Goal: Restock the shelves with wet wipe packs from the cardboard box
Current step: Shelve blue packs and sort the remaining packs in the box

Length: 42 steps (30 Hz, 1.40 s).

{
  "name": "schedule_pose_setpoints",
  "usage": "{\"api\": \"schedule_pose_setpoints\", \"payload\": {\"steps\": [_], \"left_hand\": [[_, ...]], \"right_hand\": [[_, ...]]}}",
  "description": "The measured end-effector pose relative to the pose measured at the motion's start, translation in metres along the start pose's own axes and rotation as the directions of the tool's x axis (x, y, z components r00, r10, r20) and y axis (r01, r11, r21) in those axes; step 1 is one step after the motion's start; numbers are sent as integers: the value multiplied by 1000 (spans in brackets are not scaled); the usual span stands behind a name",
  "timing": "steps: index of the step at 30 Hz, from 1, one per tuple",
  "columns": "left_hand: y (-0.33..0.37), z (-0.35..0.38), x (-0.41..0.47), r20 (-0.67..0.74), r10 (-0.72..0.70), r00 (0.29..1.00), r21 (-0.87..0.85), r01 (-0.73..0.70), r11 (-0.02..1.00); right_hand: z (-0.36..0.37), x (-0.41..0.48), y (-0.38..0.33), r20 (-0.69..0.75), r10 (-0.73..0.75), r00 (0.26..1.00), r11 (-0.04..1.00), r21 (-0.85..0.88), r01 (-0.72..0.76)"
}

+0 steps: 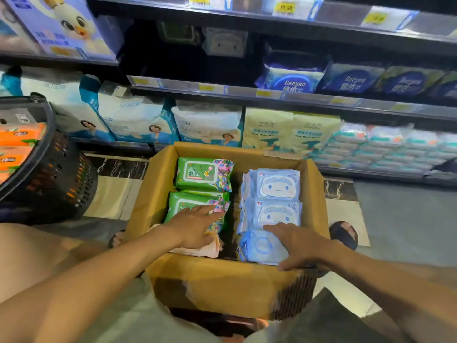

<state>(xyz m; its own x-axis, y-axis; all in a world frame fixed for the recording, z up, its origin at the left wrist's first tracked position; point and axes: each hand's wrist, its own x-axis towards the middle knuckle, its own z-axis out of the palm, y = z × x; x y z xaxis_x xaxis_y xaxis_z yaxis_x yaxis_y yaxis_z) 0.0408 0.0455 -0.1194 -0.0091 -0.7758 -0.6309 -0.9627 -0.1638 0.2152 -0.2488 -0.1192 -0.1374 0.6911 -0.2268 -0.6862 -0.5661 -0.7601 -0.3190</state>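
An open cardboard box (158,189) stands in front of me below the shelves. Its left half holds two green wet wipe packs (197,173) and a pink pack (210,250) nearest me. Its right half holds light blue packs with a cartoon face (277,185). My left hand (195,227) lies flat, fingers straight, over the nearer green pack and the pink one. With fingers stretched out, my right hand (296,243) rests on the nearest blue pack (262,247), thumb at the box's near rim.
A black basket (61,169) with orange packs stands at the left. The bottom shelf (371,173) carries large white, blue and yellow bags and stacked wipe packs. The shelf above (222,91) has a dark gap left of the dark blue Deeyeo packs (294,78). My knees flank the box.
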Motion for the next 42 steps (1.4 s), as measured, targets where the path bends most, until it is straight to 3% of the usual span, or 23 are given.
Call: {"api": "schedule_pose_setpoints", "payload": {"steps": [13, 19, 25, 33, 37, 42], "left_hand": [[-13, -16, 8, 46, 0, 999, -125, 5, 992], [-36, -23, 2, 255, -88, 963, -86, 113, 990], [-54, -7, -5, 401, -152, 903, -20, 174, 984], [-66, 5, -12, 330, -152, 932, 40, 147, 988], [-69, 8, -11, 311, -138, 940, 15, 140, 990], [-71, 9, -12, 252, -142, 957, -21, 152, 988]], "right_hand": [[-30, 10, 10, -37, 20, 999, 994, 111, -16], [-69, 14, 18, -36, 79, 996, 918, 392, -59], [-95, 18, 22, -94, 169, 981, 834, 543, -92], [-108, 25, 15, -310, 215, 926, 905, 419, -70], [-99, 32, 12, -385, 188, 903, 980, 139, -145], [-96, 33, 8, -416, 197, 888, 980, 52, -193]]}}
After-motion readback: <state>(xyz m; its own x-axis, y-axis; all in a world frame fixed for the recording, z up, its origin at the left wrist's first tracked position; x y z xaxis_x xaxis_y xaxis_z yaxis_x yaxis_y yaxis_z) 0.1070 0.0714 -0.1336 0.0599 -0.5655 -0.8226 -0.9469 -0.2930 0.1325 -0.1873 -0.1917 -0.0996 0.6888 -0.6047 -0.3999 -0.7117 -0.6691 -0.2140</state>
